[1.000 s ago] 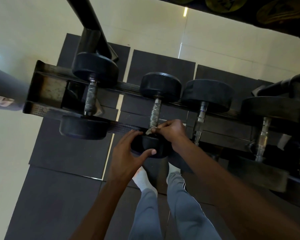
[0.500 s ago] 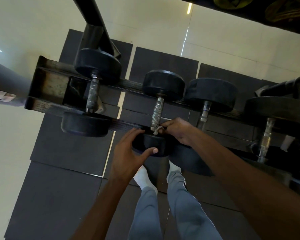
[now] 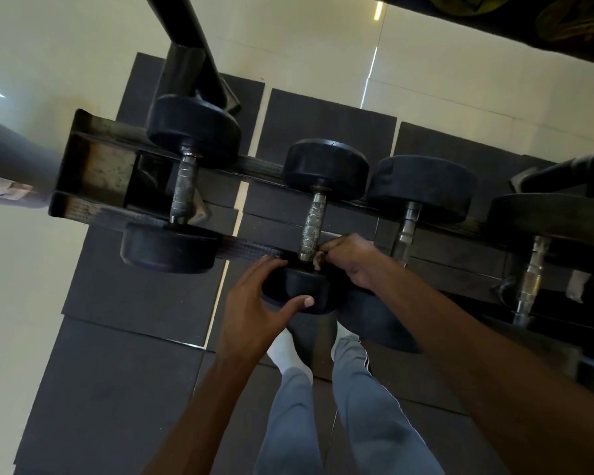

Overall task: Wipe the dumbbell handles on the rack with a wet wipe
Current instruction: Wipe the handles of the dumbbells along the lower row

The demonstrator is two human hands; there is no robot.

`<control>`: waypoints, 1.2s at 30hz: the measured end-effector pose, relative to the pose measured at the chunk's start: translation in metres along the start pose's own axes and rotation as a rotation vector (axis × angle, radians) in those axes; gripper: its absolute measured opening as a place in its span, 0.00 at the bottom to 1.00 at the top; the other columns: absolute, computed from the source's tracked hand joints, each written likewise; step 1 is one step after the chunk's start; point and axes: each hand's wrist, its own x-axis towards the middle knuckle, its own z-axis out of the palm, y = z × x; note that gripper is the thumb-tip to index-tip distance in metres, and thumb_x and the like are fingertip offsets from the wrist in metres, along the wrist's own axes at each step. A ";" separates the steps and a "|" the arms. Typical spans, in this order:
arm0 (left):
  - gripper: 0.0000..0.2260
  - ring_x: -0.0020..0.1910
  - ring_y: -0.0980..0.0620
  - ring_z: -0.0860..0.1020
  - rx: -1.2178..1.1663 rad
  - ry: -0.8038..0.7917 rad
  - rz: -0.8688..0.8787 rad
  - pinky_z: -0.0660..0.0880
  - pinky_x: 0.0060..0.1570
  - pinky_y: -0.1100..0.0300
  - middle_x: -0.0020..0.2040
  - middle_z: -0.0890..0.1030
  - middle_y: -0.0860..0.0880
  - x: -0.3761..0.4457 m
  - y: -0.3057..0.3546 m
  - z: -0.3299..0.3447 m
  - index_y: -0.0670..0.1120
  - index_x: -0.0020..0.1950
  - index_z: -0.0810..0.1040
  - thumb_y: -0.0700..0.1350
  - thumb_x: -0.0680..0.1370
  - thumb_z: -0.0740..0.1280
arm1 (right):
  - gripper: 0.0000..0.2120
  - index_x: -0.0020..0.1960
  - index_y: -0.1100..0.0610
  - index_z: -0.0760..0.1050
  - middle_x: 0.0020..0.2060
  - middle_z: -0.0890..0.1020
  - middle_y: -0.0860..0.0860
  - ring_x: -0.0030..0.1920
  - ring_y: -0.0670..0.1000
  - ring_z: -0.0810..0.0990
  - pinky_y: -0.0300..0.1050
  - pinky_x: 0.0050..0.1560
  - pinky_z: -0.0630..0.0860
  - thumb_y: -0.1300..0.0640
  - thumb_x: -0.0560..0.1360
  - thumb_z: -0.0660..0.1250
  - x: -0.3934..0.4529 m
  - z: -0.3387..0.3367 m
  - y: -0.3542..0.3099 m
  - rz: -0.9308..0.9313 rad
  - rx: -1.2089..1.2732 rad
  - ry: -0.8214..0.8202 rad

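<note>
1. One handle (image 3: 312, 221) is getting the treatment right now: the knurled bar of the second dumbbell, running away from the right hand (image 3: 350, 260) toward its far head.
2. Right hand is curled tight at the near end of that bar, pinching a pale wet wipe (image 3: 318, 260); only a scrap of it peeks out between fingers and steel.
3. Left hand (image 3: 254, 303) sits just beside the right, fingers and thumb wrapped round the near head (image 3: 297, 289) of the same dumbbell, steadying it on the rack (image 3: 254, 250).
4. Progress, as a judgement: the wipe sits at the bottom of this bar, so the upper knurling looks yet to be covered, or this stroke is finishing; I cannot tell which.
5. Out past the left hand, another dumbbell's handle (image 3: 183, 190) looks dull and spotted; whether it has been wiped is impossible to say.
6. Beyond the right forearm, two more handles (image 3: 407, 222) (image 3: 532, 279) wait, untouched at this instant.
7. Verdict: probably early to middle, with several bars likely left along the rack.
</note>
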 end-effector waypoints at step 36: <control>0.31 0.66 0.56 0.77 -0.030 0.009 0.056 0.73 0.67 0.63 0.65 0.81 0.52 0.001 -0.003 0.000 0.46 0.66 0.80 0.57 0.67 0.82 | 0.05 0.34 0.53 0.82 0.41 0.82 0.54 0.48 0.56 0.80 0.44 0.35 0.74 0.59 0.67 0.70 0.009 -0.007 -0.064 -1.351 -1.809 0.472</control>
